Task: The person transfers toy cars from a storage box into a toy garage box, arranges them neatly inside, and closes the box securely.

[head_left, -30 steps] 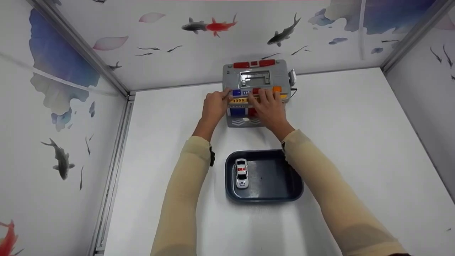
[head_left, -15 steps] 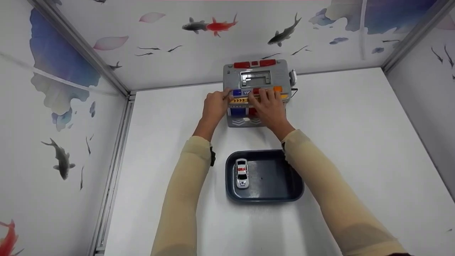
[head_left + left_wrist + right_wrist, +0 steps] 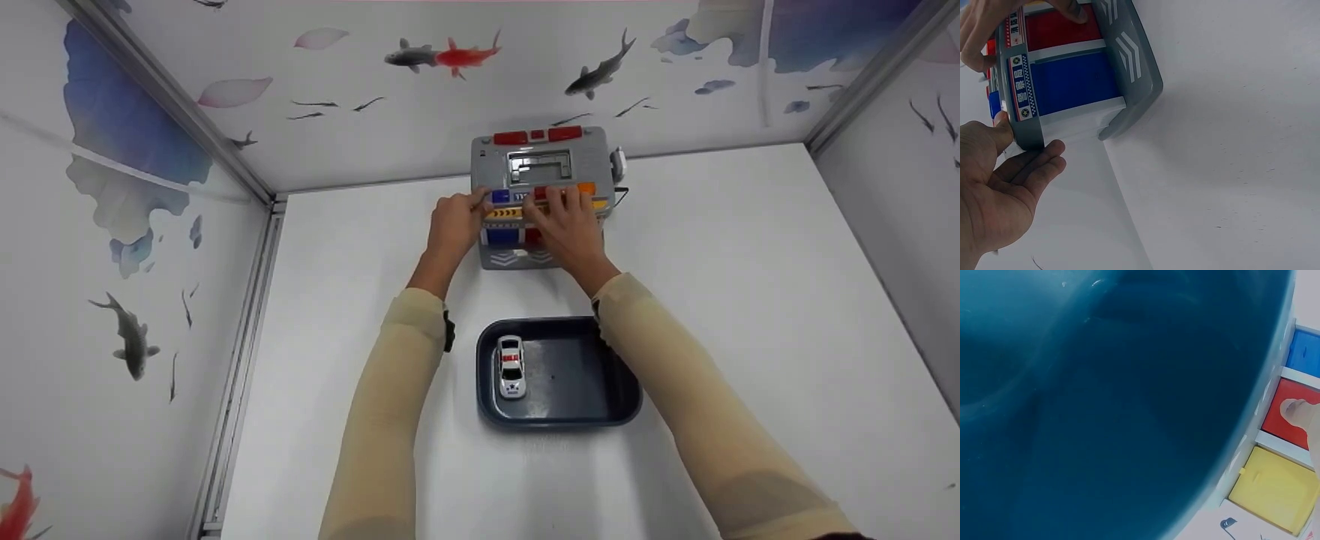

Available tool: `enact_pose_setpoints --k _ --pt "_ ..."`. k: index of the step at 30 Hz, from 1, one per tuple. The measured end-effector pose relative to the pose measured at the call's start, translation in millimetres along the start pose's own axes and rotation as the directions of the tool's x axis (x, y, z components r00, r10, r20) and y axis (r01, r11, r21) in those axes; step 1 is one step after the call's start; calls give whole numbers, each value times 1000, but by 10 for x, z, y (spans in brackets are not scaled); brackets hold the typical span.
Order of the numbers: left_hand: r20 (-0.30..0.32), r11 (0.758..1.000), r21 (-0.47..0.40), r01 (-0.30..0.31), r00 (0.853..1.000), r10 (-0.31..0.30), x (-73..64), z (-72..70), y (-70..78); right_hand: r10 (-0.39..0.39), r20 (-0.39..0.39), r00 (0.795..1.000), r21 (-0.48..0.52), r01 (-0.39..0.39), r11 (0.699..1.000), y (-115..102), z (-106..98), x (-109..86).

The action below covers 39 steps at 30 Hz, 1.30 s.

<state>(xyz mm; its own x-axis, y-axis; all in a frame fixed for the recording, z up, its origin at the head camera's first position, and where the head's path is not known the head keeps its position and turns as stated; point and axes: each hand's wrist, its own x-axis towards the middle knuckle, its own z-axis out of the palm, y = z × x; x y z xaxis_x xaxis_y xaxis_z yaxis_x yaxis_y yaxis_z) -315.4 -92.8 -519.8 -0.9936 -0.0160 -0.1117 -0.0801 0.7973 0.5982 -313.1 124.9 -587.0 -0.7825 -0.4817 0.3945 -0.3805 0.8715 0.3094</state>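
Observation:
A grey toy garage (image 3: 491, 161) with red top lights stands against the back wall. My left hand (image 3: 452, 225) pinches the left end of its front ledge, thumb above and fingers below in the left wrist view. My right hand (image 3: 574, 232) holds the same ledge further right, fingers bent over the top near the red and orange buttons. Its thumb rests on the red door (image 3: 1061, 34), between the blue door (image 3: 1075, 81) and the yellow door (image 3: 1275, 486). All three doors look closed.
Nearer to me a dark blue tray (image 3: 577, 382) lies on the white table (image 3: 337, 255). A white toy police car (image 3: 511, 367) sits at its left side. My right forearm passes over the tray's right edge. Printed walls (image 3: 247, 45) enclose the table.

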Motion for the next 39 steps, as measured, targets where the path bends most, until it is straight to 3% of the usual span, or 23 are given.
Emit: enact_pose_setpoints --k 17,28,39 --pt "3 1000 -8 -10 1000 10 18 10 -11 7 30 1000 -2 -7 1000 -2 -7 16" --pt "-14 1000 4 -23 1000 23 15 10 -27 9 76 997 -72 -4 997 -24 -16 36" --pt "-18 1000 -21 -13 1000 12 10 28 -24 9 91 996 -35 -6 999 -18 -16 33"
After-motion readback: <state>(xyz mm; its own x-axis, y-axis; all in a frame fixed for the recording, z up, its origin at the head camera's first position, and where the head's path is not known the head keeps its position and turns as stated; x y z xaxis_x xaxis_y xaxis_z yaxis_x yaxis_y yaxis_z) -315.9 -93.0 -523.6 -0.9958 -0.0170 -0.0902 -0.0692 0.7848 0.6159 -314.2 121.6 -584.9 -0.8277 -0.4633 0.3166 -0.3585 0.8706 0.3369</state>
